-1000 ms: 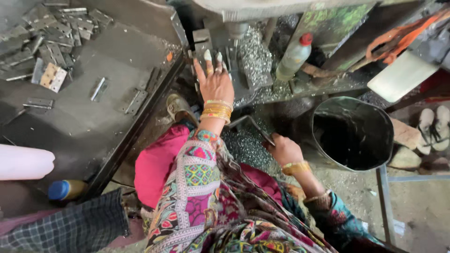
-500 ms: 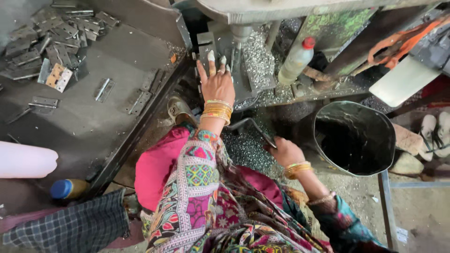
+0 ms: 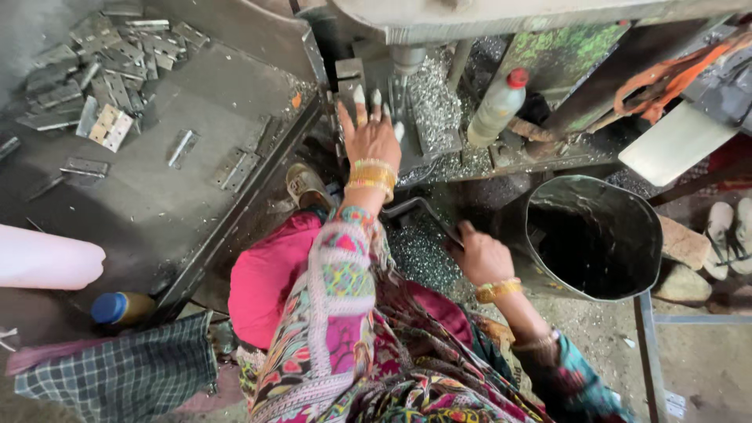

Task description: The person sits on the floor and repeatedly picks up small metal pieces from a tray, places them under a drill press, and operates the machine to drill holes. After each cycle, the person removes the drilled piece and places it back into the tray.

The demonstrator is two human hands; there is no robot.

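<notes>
My left hand (image 3: 370, 133) lies flat on the bed of a drill machine (image 3: 427, 129), its white-taped fingertips spread just below the spindle (image 3: 407, 61). Whatever lies under the fingers is hidden. Gold bangles circle that wrist. My right hand (image 3: 482, 254) is lower and to the right, closed around the end of a dark bent metal lever (image 3: 419, 207) that runs back toward the machine. Silvery metal shavings (image 3: 419, 258) cover the bed and the floor between both hands.
A dark steel table (image 3: 196, 211) on the left carries a heap of metal hinges (image 3: 102, 63) and loose ones (image 3: 235, 168). A red-capped plastic bottle (image 3: 497, 106) stands by the machine. A black bucket (image 3: 595, 235) sits right. Another person's pale sleeve (image 3: 47, 258) and a blue-capped bottle (image 3: 117, 307) are lower left.
Both hands stay where they were, left on the machine bed and right on the lever. Only the view has shifted slightly.
</notes>
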